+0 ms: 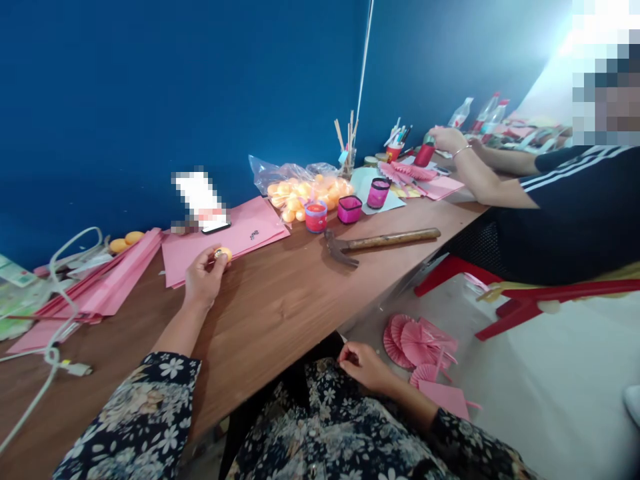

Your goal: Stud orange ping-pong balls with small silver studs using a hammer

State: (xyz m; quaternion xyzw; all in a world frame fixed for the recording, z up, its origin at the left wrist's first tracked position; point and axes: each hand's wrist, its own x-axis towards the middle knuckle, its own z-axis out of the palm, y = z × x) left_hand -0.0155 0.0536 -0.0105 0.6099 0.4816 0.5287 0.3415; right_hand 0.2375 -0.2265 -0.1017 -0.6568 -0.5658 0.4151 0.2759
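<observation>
My left hand (204, 277) rests on the wooden table (280, 300) and pinches a small orange ball (223, 253) between thumb and fingers, at the edge of a stack of pink paper sheets (235, 233). My right hand (364, 365) lies in my lap on the flowered dress, fingers curled loosely; whether it holds anything is hidden. A hammer (380, 241) with a wooden handle lies on the table to the right of my left hand.
A plastic bag of orange balls (305, 190), small pink and red cups (349, 209), a phone (203, 203), white cables (55, 347) and more pink paper (100, 287) crowd the table. A co-worker's hand (447, 139) works at the far right. Pink paper fans (417, 343) lie on the floor.
</observation>
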